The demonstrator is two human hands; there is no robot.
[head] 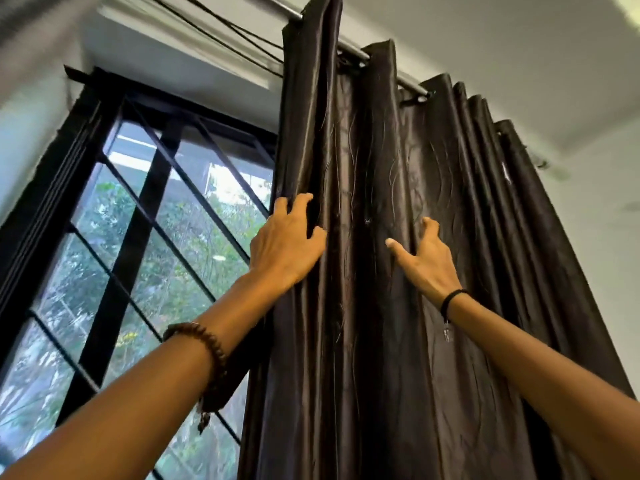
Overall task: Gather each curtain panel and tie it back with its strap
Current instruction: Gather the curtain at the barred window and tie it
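A person's left hand (287,244) curls round the leading edge of a dark, glossy curtain (374,341), while the right hand (427,263) lies spread on a pleat just beside it; whether its hidden fingers hook the cloth cannot be told. The curtain hangs in deep folds from a rod (349,48) high above both hands, bunched tighter beyond the right hand. A sharp downward tug could snag the rings or strain the rod, and the slick satin may slip from a loose hold. No strap shows.
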